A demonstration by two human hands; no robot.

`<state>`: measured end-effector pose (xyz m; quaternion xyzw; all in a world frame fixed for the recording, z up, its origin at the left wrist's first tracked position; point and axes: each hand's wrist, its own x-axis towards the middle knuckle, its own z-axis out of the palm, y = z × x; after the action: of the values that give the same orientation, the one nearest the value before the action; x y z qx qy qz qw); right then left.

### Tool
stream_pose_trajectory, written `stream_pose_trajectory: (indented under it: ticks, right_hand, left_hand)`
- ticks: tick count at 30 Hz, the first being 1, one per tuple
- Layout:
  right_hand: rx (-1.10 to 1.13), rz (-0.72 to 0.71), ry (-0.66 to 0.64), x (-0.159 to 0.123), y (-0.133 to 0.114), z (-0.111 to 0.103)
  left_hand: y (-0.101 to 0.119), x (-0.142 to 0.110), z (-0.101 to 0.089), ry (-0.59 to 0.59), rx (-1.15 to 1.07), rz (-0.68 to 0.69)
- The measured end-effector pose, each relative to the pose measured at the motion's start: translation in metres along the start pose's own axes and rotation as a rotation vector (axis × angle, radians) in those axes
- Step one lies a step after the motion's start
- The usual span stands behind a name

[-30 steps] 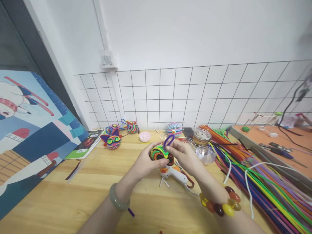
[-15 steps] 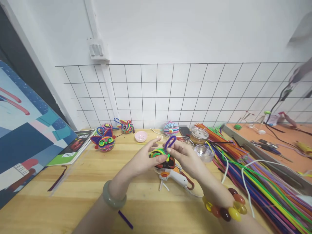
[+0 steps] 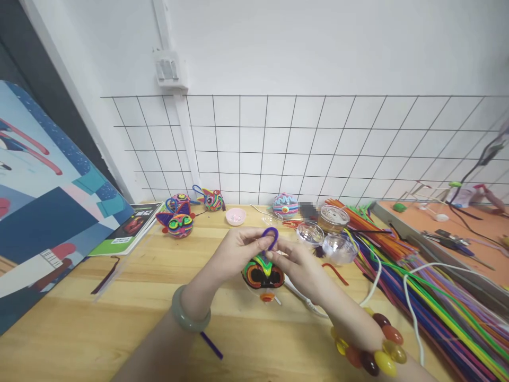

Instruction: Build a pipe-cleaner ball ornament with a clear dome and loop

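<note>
A round pipe-cleaner ornament (image 3: pixel 263 278) with a face of green, yellow, orange and black bands is between my hands. A purple pipe-cleaner loop (image 3: pixel 271 232) stands upright at its top. My left hand (image 3: pixel 242 249) pinches the foot of the loop with thumb and fingers from the left. From the right, my right hand (image 3: pixel 300 262) is closed at the same spot, fingertips against the loop's foot and the ornament's top. Just behind and below the ornament lies a white glue gun (image 3: pixel 296 293), partly hidden by it and by my right hand.
Finished pipe-cleaner ornaments (image 3: pixel 178 225) sit at the back left near a pink bowl (image 3: pixel 236 216). Clear plastic half-shells (image 3: pixel 340 248) and a spool (image 3: pixel 334 216) stand behind my right hand. Bundled pipe cleaners (image 3: pixel 429 302) and a white cord (image 3: pixel 413 313) fill the right side.
The ornament has turned so its face points toward me. My left thumb has moved up from the ornament's front to the loop's foot. The view has shifted slightly.
</note>
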<state>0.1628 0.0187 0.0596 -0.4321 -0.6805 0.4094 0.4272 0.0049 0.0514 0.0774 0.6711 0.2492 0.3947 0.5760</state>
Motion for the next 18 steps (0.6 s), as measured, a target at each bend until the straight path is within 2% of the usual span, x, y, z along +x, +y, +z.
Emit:
stream_pose_trajectory:
  ticks: [5, 11, 15, 18]
  right_hand:
    - [0.094, 0.041, -0.001, -0.004, 0.000, 0.005]
    - [0.070, 0.027, -0.007, -0.006, -0.003, 0.010]
    - [0.064, 0.051, 0.005, -0.005, -0.001, 0.008]
    - [0.067, 0.070, 0.008, -0.004, 0.001, 0.005]
  left_hand:
    - [-0.003, 0.003, -0.004, -0.011, -0.036, -0.005]
    - [-0.011, 0.004, -0.008, 0.028, -0.054, -0.022]
    - [-0.010, 0.003, -0.007, 0.010, -0.075, -0.034]
    - [-0.007, 0.003, -0.007, 0.041, -0.106, -0.037]
